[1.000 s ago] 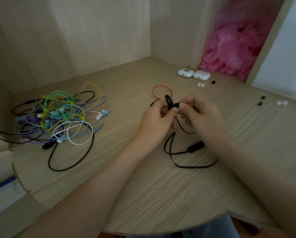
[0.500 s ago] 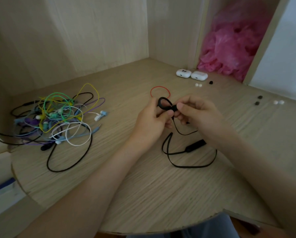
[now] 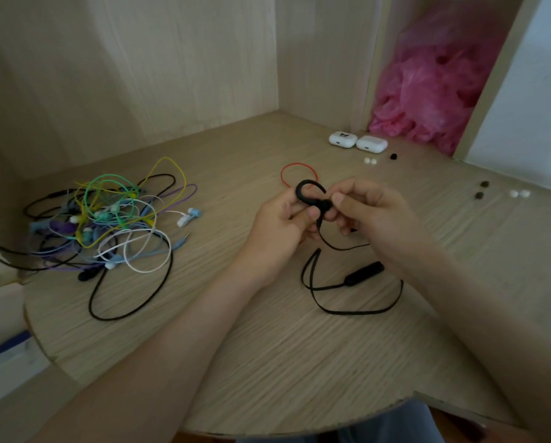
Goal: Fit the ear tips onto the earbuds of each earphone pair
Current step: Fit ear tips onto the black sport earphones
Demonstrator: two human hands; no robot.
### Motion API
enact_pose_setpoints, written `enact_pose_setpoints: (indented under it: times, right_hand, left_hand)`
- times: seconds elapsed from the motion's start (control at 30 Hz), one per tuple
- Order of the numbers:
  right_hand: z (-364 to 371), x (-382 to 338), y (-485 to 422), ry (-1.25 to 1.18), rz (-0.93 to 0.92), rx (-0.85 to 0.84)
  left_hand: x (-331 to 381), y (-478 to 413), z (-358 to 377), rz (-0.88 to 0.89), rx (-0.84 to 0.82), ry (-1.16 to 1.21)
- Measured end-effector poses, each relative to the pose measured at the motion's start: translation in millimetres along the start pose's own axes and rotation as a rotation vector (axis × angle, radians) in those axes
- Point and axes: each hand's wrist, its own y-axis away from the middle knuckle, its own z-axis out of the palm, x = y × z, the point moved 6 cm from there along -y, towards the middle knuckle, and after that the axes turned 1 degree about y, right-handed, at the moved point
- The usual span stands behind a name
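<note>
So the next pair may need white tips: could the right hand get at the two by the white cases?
Probably yes, once freed: the right hand pinches the black earbud now, but the white ear tips lie in the open on the table just beyond it, nothing between.

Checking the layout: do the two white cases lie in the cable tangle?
No, the cases lie side by side at the back by the pink bag, well apart from the tangle on the left.

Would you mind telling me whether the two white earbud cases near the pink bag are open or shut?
Shut. The left case and right case lie flat, lids down, no interior showing.
</note>
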Motion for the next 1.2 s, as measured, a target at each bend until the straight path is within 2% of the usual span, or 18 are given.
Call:
enact_pose_setpoints:
  times: [0.27,0.4,0.47,0.53,0.6,0.67,0.8,0.87,1.0,1.1,1.2]
  right_hand:
    - [-2,-1,-2,0.144,-0.008,0.042]
    - [-5,-3,-3,0.134,-0.007,0.026]
    - [-12,-3,-4,0.155,-0.004,0.071]
    - [-26,0,-6,0.265,0.017,0.188]
    - [-36,1,-7,0.48,0.035,0.255]
    - [-38,4,-10,0.637,0.065,0.212]
    - [-29,19,-12,0.922,0.13,-0.053]
    - [-27,21,-12,1.014,0.102,-0.091]
    - [-32,22,-15,0.985,0.092,-0.011]
    - [-40,19,-16,0.901,0.09,0.129]
    - [-46,9,-15,0.784,0.066,0.233]
  left_hand:
    - [-5,1,5,-0.222,-0.041,0.21]
    - [-6,0,4,-0.2,-0.008,0.119]
    - [-7,-1,1,-0.212,0.049,0.087]
    - [-7,-2,-2,-0.224,0.084,0.071]
    - [-6,-2,-3,-0.223,0.096,0.058]
    - [-5,-2,-5,-0.22,0.102,0.029]
    - [-4,-2,-8,-0.202,0.122,-0.078]
    - [-4,-2,-10,-0.187,0.147,-0.106]
    - [-4,0,-10,-0.192,0.158,-0.139]
    - [-3,0,-9,-0.19,0.189,-0.177]
    - [-1,1,-11,-0.212,0.25,-0.103]
